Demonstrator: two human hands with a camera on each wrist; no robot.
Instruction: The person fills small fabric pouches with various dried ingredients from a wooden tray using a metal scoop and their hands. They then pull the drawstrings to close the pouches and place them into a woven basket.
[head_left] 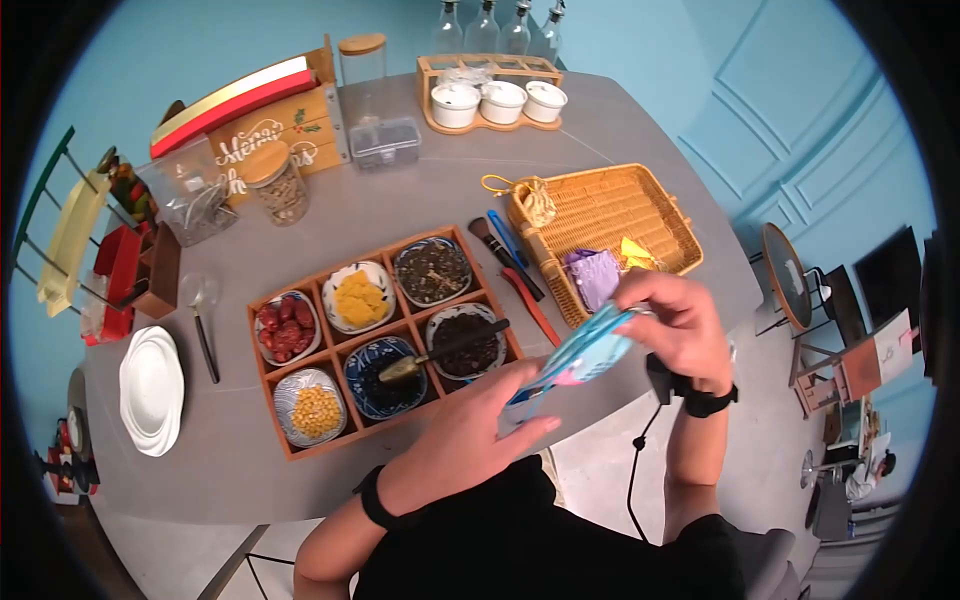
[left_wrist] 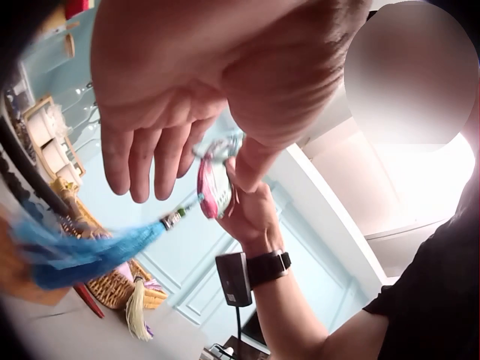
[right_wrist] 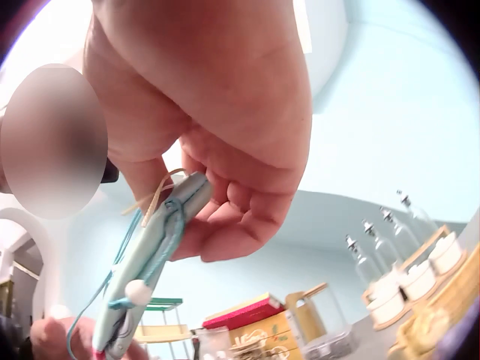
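A light blue sachet (head_left: 592,358) with a pink patch is held up over the table's front edge. My right hand (head_left: 685,325) pinches its top end between thumb and fingers. A blue cord with white beads (right_wrist: 138,292) runs along the sachet. My left hand (head_left: 470,440) is at the lower end, fingers extended and the thumb apart, close to the sachet in the left wrist view. From that end hangs a blue tassel (left_wrist: 97,251). Behind the left hand stands a wooden divided box (head_left: 405,328) of small bowls; a brass scoop (head_left: 403,370) lies across it.
The bowls hold red dates (head_left: 286,330), yellow kernels (head_left: 315,412) and dried herbs (head_left: 433,270). A wicker basket (head_left: 600,210) with a purple pouch (head_left: 595,278) is at the right. Brushes (head_left: 505,258), jars (head_left: 276,185), stacked white dishes (head_left: 152,390) and a condiment rack (head_left: 490,122) surround it.
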